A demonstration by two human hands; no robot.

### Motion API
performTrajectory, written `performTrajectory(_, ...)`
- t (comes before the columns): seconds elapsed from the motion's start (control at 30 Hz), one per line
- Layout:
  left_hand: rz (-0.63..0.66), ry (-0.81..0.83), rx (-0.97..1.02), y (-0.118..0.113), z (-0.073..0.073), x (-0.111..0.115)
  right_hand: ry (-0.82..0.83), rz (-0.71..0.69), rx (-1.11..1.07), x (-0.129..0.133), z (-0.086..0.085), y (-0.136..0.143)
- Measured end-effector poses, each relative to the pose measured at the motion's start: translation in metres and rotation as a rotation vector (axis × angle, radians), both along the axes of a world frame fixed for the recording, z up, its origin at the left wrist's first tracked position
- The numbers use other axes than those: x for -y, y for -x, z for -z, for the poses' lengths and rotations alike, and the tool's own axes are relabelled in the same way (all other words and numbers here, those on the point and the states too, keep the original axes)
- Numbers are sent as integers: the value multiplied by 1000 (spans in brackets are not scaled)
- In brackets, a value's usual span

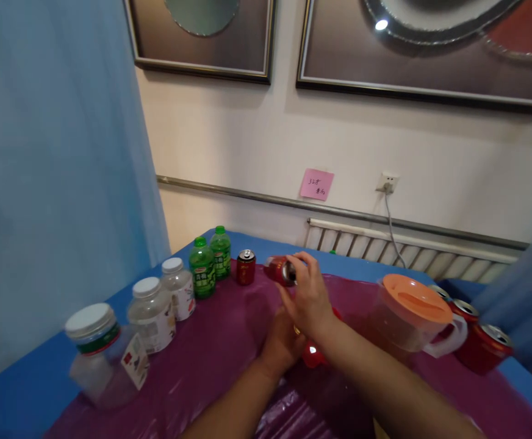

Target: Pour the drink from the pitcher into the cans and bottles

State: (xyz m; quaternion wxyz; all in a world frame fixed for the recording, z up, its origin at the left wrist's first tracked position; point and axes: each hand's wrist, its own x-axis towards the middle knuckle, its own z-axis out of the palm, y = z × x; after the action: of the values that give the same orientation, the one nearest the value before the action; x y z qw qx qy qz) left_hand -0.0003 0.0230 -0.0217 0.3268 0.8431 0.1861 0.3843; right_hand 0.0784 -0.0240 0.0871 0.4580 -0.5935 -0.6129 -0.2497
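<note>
My right hand (309, 299) grips a small red drink can (277, 270) between thumb and fingers. The can is tipped on its side above the table, its metal end turned toward my palm. Below it, my left hand (283, 338) is curled against a shiny red object (314, 355) with a bit of yellow beside it. My right wrist and forearm cover most of that object and my left fingertips, so its kind is not clear. Another red can (246, 267) stands upright just left of the held one.
Two green bottles (202, 268) and several clear jars with white lids (151, 317) line the left side. On the right stand a clear pitcher with an orange lid (415, 299) and several red cans (485, 347). Purple plastic sheeting (211, 360) covers the blue table.
</note>
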Motion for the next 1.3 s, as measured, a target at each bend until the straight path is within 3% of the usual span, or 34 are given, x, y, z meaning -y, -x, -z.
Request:
performTrajectory(0.07,0,-13,30,2,-10,3,-91,89,68,35,8,-19)
performTrajectory(0.17,-102,-56,76,4,-20,5,-77,178,79,72,28,-36)
performTrajectory(0.23,-140,-102,87,4,-23,6,-58,180,49,85,42,-42)
performTrajectory(0.33,-52,-204,28,4,-23,7,-22,88,9,95,59,-49)
performTrajectory(0.47,106,-264,-55,3,-23,10,62,-50,-67,99,67,-53)
performTrajectory(0.63,169,-200,-95,0,-23,10,76,-122,-157,98,70,-53)
performTrajectory(1.03,94,-131,-52,-2,-19,4,99,13,-501,84,84,-44)
performTrajectory(1.3,110,-121,-82,-2,-24,4,76,1,-525,85,87,-46)
